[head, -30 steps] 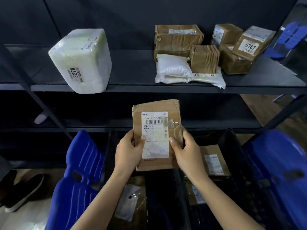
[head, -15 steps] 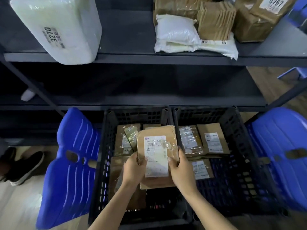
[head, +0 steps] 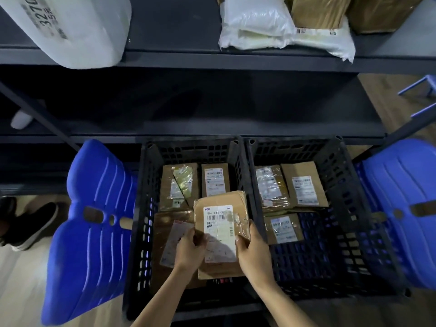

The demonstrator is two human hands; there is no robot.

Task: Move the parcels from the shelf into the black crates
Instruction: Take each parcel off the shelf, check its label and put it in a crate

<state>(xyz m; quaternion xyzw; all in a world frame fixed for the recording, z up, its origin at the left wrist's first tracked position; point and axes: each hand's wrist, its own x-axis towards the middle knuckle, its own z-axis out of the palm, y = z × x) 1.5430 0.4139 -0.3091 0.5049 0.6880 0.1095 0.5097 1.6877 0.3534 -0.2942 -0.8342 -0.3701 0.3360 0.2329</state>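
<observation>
Brown parcel bears a white label, seemingly taped over.

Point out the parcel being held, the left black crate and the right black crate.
held parcel point(head: 220, 232), head view, on its white label.
left black crate point(head: 188, 152), head view, on its far wall.
right black crate point(head: 292, 151), head view, on its far wall.

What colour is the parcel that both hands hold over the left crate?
Brown parcel with a white label, seen in the head view.
</observation>
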